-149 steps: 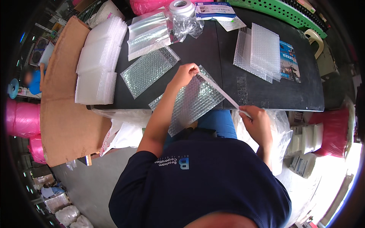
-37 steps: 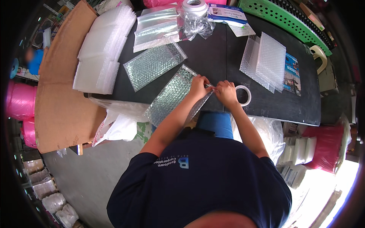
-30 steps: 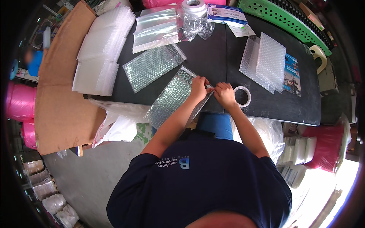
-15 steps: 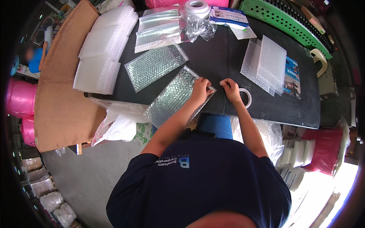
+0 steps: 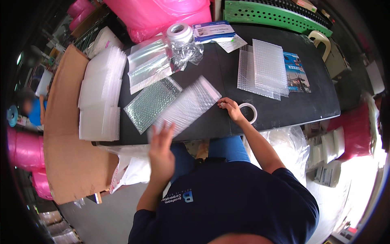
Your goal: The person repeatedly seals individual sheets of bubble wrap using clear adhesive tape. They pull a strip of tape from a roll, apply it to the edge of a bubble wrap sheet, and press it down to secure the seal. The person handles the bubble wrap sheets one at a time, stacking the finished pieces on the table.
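- Spreading its fingers, the blurry bare left hand (image 5: 161, 156) is at the lower-left end of a long, whitish see-through bubble-wrap pouch (image 5: 189, 106), mid-frame; can't tell if they touch.
- Bare right hand (image 5: 231, 110) is just by the pouch's right corner, fingers curled in, can't tell if they're pinching anything.
- White ring-shaped roll (image 5: 255, 112) is right beside that wrist.
- Silvery-green bubble-wrap pouch (image 5: 147, 105) is left of centre, partly covered by the whitish one.
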The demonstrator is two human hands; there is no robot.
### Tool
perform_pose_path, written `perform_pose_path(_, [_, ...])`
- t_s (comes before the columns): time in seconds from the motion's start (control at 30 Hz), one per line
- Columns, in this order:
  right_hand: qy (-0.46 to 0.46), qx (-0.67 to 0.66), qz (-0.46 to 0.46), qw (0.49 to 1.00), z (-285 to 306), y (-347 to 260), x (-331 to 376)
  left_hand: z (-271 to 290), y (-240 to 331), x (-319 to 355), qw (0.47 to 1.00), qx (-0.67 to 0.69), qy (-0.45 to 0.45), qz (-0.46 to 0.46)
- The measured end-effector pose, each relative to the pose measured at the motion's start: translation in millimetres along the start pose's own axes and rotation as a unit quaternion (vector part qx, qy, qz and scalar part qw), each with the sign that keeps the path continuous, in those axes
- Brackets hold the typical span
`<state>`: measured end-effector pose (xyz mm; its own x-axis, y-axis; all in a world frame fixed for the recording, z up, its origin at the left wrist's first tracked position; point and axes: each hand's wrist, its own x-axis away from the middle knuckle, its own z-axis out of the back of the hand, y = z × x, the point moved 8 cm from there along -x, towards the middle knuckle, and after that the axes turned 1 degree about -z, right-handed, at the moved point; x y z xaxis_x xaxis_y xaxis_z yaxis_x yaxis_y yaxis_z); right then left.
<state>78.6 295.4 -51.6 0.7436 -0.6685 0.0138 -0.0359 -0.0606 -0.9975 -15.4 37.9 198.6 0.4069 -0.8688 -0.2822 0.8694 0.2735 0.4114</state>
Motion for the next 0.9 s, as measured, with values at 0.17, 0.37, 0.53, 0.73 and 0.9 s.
perform_pose_path(0.17, [0.021, 0.044, 0.024, 0.999, -2, -6, 1, -10, -57, -77, 0.994, -0.055, 0.095, 0.013])
perform_pose_path(0.37, [0.020, 0.071, 0.010, 0.997, 0, 1, -1, -177, -145, -139, 0.986, -0.067, -0.136, 0.068])
perform_pose_path(0.53, [0.014, 0.115, 0.009, 0.993, -4, -7, -1, -242, 55, -221, 0.948, 0.309, -0.077, -0.001])
perform_pose_path(0.73, [-0.007, -0.109, 0.084, 0.990, 1, 3, 2, -330, 137, -249, 0.962, 0.180, -0.158, 0.132])
perform_pose_path(0.9, [0.021, -0.059, 0.133, 0.989, -8, -8, 1, -421, 76, -242, 0.790, 0.405, -0.284, 0.361])
